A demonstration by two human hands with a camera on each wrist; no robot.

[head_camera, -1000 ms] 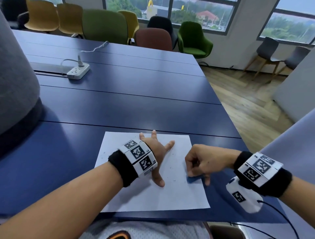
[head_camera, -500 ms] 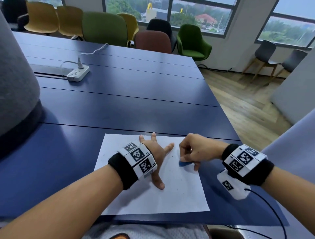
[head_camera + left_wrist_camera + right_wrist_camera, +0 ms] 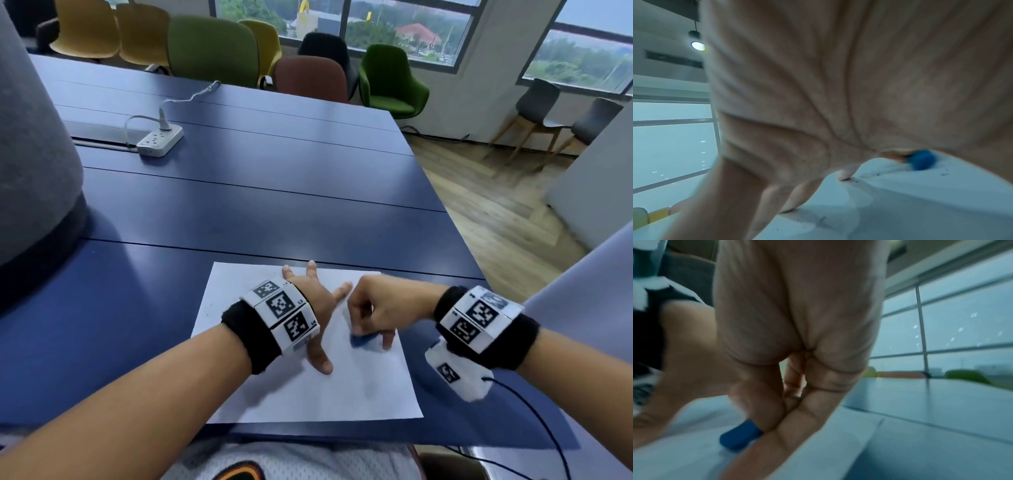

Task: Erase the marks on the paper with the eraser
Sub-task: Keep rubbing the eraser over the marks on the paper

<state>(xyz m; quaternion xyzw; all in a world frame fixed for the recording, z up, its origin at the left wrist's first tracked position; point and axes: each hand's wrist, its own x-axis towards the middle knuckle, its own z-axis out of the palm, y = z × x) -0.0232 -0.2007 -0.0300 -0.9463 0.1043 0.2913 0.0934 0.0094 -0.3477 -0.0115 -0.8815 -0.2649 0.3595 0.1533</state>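
A white sheet of paper [image 3: 359, 387] lies on the blue table near its front edge. My left hand [image 3: 317, 301] rests flat on the sheet with fingers spread, pressing it down. Just right of it, my right hand [image 3: 371, 320] pinches a small blue eraser [image 3: 363, 340] and holds it down against the paper. The eraser [image 3: 741, 435] shows under the fingertips in the right wrist view, and as a blue blob [image 3: 922, 160] beyond my left palm in the left wrist view. Dark eraser crumbs [image 3: 877, 174] dot the sheet. Any marks under the hands are hidden.
A white power strip [image 3: 159, 140] with a cable lies far back left on the blue table [image 3: 257, 205]. A grey rounded object [image 3: 30, 164] stands at the left. Chairs line the table's far edge. The table's right edge drops to wooden floor.
My right hand with the eraser moved from the sheet's right edge up and leftward across the paper, then slightly back toward me. My left hand stayed flat in place.
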